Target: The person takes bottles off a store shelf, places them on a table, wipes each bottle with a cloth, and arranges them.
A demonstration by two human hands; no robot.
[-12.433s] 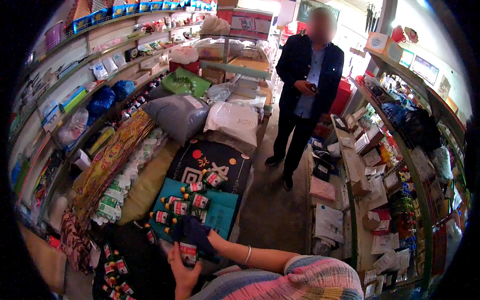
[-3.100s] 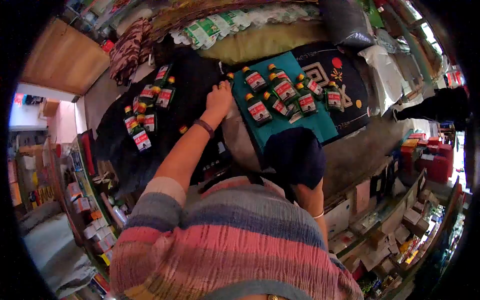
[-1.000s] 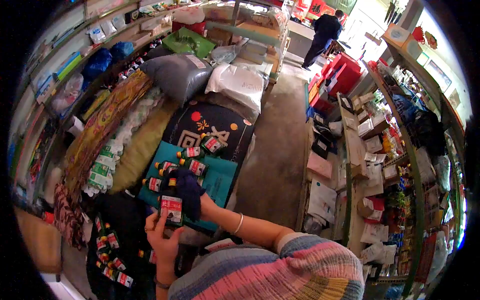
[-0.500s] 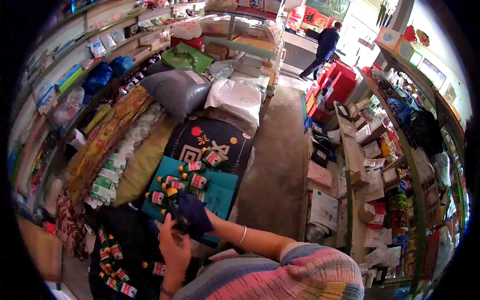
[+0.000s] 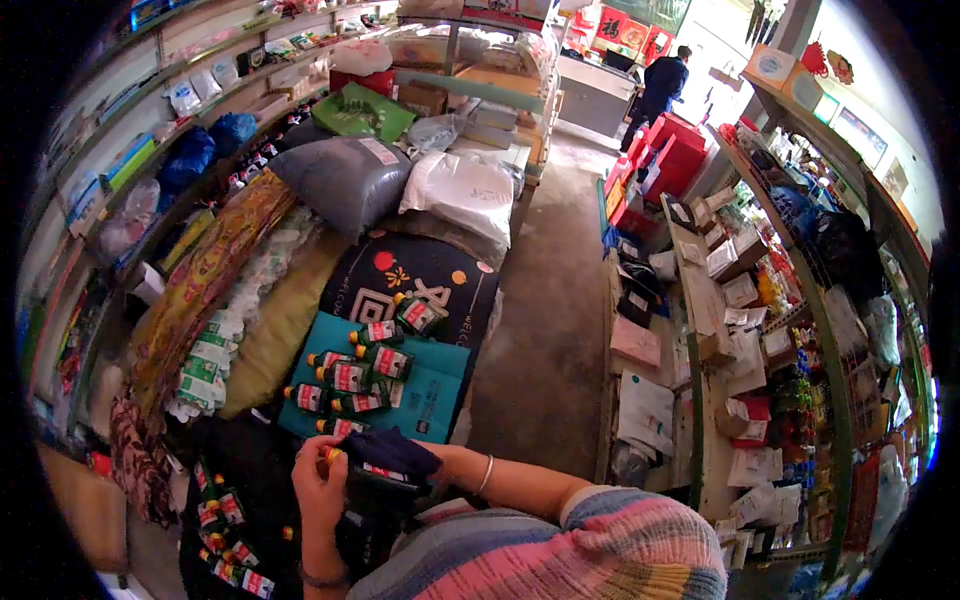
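Between my hands a dark bottle point(image 5: 384, 473) with a red-and-white label and a yellow cap lies on its side. My left hand point(image 5: 320, 478) pinches its cap end. A dark navy cloth point(image 5: 393, 451) wraps the bottle's body, and my right hand point(image 5: 436, 464) grips it through the cloth, most fingers hidden. Just beyond, several similar bottles point(image 5: 385, 361) lie on a teal sheet point(image 5: 440, 380). More bottles point(image 5: 228, 505) are heaped on black fabric point(image 5: 265, 470) at lower left.
A black doormat point(image 5: 345, 265) lies under the teal sheet. Behind it rest a grey sack point(image 5: 345, 180) and a white package point(image 5: 460, 195). Loaded shelves point(image 5: 700, 290) flank the aisle point(image 5: 540, 300). A person point(image 5: 662, 85) in dark clothes stands far off.
The bottle in my hands has come down and turned from upright to lying on its side. My left hand has moved left to its cap end. The distant person has shifted slightly.
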